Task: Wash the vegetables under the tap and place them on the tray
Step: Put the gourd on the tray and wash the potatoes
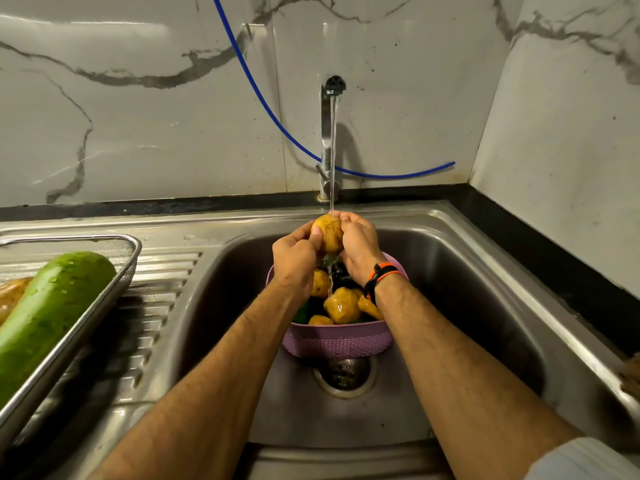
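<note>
Vegetables (341, 304) sit wet in a purple basket (336, 341) inside the sink (485, 306), over the drain. Above it, left hand (294, 256) and right hand (358, 242) wrap their fingers around a potato (328, 233) under the tap (327, 140) stream. Leftward, a steel tray (86, 327) holds a green gourd (48, 313).

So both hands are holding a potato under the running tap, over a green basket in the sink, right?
Not quite: the basket is purple, not green, as the head view shows. Both the left hand and right hand do hold the potato under the running tap, over the sink.
</note>
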The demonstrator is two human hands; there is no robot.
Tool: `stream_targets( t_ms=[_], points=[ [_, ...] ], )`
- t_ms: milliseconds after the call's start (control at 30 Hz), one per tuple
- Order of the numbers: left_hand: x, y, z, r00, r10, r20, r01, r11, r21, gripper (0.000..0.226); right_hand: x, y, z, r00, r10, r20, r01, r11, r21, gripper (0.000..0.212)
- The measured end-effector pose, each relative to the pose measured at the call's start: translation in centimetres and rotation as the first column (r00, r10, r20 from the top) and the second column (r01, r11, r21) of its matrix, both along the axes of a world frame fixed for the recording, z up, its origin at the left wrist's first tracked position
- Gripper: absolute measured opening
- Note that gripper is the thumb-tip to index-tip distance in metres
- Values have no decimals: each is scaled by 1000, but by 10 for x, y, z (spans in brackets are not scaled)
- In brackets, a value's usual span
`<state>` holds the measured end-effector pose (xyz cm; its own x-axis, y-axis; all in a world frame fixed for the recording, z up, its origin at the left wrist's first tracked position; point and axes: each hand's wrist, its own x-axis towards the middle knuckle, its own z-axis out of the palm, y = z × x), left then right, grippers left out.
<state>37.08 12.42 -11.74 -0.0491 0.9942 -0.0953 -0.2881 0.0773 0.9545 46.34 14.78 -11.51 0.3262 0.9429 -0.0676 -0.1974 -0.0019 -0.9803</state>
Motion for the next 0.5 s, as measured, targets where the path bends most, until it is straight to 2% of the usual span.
stream_targets(
  t_ms=[100, 200, 333, 500],
  points=[
    [5, -3, -2, 999, 32, -26, -31, 999, 28, 29, 0, -4, 0, 996, 42, 77, -40, 999, -18, 24],
    [5, -6, 3, 997, 22, 74, -21, 1000, -16, 24, 4, -3, -1, 998, 34, 48, -35, 999, 35, 22],
    [0, -8, 9, 977, -60, 203, 84, 990, -114, 25, 5, -5, 5, 997, 78, 13, -78, 995, 62, 20],
    [-3, -9, 11, 958, -167, 235, 204, 968, -144, 32, 2, -10, 10, 975, 90, 205, -101, 994, 39, 32]
  ],
)
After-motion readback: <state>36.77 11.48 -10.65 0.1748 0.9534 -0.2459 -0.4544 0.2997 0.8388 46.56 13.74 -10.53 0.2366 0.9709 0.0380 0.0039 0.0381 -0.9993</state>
